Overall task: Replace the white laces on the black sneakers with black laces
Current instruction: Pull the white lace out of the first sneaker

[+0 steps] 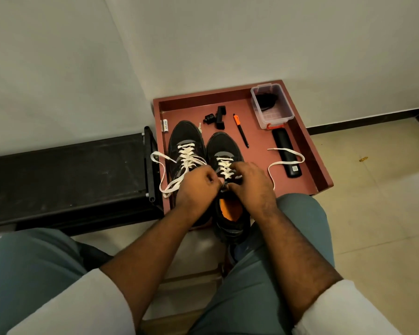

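Pale floor tiles and a plain wall are framing a low reddish tray (307,143) where the work is going on. Two black sneakers are standing side by side on it, toes pointing to twelve o'clock, heels toward the person. The right sneaker (224,151) is the one being worked: its white lace (225,166) is crossing the upper eyelets, while one freed end (287,162) is trailing out to three o'clock across the tray.

Both hands are meeting close together at the lowest lacing near the tongue. The left hand (198,183) is closing its fingers in a pinch, and the right hand (250,181) is curling over the shoe's throat; exactly what each is gripping is hidden by the knuckles, though it looks like lace. The shoe's long axis is running straight away from the hands, so the remaining crossings are lying just beyond the fingertips at twelve o'clock, about equally near to both hands.

The left sneaker (185,141) is sitting at nine o'clock of the first, fully laced, its loose ends (163,175) spilling over the tray's edge. Farther off, at one o'clock, a clear plastic box (271,107) is holding something dark, possibly the black laces. A pen (241,130) and a black bar-shaped object (287,153) are lying between.
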